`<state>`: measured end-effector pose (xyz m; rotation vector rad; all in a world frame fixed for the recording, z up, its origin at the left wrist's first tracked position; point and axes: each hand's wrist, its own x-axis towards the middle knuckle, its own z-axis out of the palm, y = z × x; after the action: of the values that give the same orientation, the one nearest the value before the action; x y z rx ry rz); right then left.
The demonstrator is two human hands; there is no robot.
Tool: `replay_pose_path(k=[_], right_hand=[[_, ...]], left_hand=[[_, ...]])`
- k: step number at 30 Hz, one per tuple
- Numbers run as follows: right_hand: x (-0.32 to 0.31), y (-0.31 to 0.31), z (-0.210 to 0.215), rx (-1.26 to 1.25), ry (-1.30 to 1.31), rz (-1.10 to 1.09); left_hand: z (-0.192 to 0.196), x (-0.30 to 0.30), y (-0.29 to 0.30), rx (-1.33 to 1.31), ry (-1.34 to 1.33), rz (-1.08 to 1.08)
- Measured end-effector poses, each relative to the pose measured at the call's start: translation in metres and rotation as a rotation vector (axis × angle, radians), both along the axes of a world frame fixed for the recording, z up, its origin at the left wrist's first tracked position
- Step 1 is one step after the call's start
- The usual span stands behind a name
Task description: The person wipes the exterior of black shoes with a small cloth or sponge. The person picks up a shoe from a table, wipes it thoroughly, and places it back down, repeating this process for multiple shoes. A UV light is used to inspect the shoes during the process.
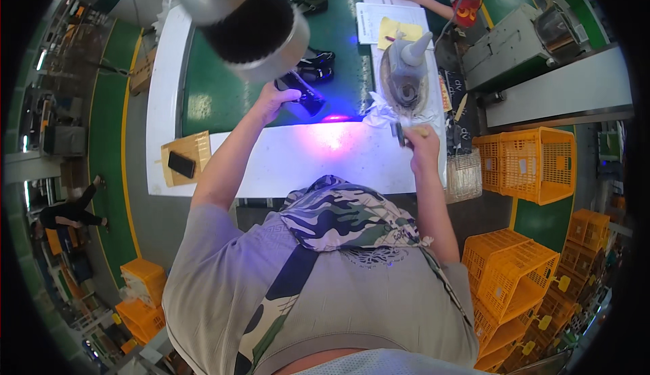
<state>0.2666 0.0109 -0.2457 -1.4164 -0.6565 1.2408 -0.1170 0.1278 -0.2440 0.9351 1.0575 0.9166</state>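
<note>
Brush and lamp at the shoe stand

Hands are both busy over the white counter (291,162). My left hand (274,99) is closed around a black handheld lamp (305,94), which throws a violet-blue glow (335,119) onto the far edge of the counter. My right hand (421,141) has its grip shut on a small brush (404,132), held just below the grey shoe form (406,77) that stands on the counter with its toe pointing up. White paper (379,114) lies crumpled at the foot of the form. Black sandals (318,67) sit on the green belt (338,43) beyond the lamp.

To do this well, I judge the brush should meet the form with short, light strokes, wrist steady, while the lamp stays aimed where the bristles touch so the worked patch is lit. A phone (181,164) on a wooden board (193,148) lies to my left, and orange crates (528,162) stand at my right.
</note>
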Motion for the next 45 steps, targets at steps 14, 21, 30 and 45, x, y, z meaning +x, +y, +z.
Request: replay_pose_path(k=[14,21,30,45], right_hand=[[-0.159,0.073,0.079,0.569,-0.295,0.633],[-0.148,0.053,0.11,0.277,0.284,0.876],[-0.116,0.061,0.135,0.41,0.209,0.904],[-0.099,0.071,0.113,0.668,0.121,1.042]], left_hand=[[0.125,0.017,-0.146,1.16,0.892,-0.008],[0.126,0.032,-0.16,1.01,0.975,-0.008],[0.113,0.056,-0.15,0.642,1.031,-0.179],[0.088,0.073,-0.15,-0.033,-0.007,-0.066]])
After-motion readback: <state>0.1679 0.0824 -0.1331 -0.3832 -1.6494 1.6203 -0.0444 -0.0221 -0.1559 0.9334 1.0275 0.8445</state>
